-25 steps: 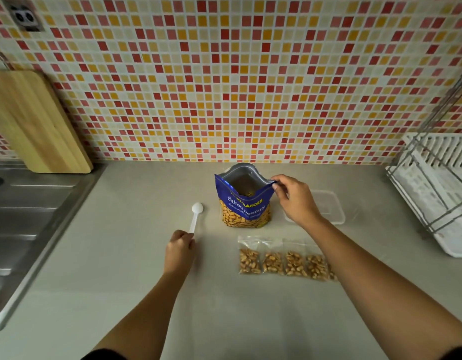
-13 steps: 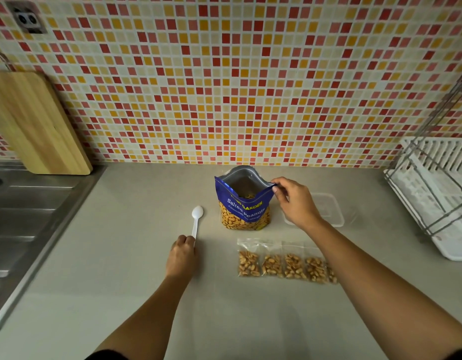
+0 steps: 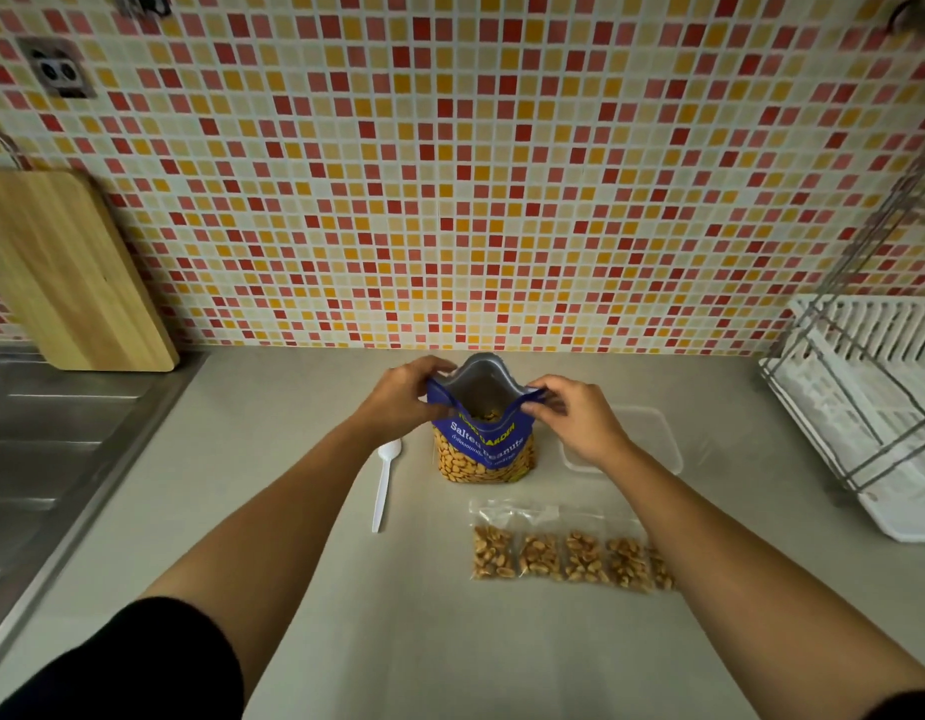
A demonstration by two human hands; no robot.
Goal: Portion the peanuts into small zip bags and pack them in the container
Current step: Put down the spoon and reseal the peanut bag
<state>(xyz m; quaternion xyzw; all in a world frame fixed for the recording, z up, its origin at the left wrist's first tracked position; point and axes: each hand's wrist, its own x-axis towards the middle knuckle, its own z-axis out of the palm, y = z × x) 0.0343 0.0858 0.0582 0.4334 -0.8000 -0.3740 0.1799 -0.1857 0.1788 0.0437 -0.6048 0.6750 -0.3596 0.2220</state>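
Note:
A blue peanut bag [image 3: 484,449] stands open at the back of the counter, peanuts showing through its lower window. My left hand [image 3: 406,400] pinches the left corner of its mouth and my right hand [image 3: 574,423] pinches the right corner. A white plastic spoon [image 3: 384,483] lies loose to the left of the bag. Several small zip bags [image 3: 564,556] filled with peanuts lie in a row in front of it. A clear plastic container [image 3: 652,436] sits to the right, partly hidden behind my right hand.
A steel sink [image 3: 50,449] takes up the left side, with a wooden cutting board [image 3: 65,272] leaning on the tiled wall. A white dish rack [image 3: 871,407] stands at the right edge. Bare grey counter [image 3: 450,641] lies in front of the zip bags.
My left hand let go of the spoon handle and rose to the bag's left corner. The spoon stays on the counter. My right hand keeps its hold on the right corner.

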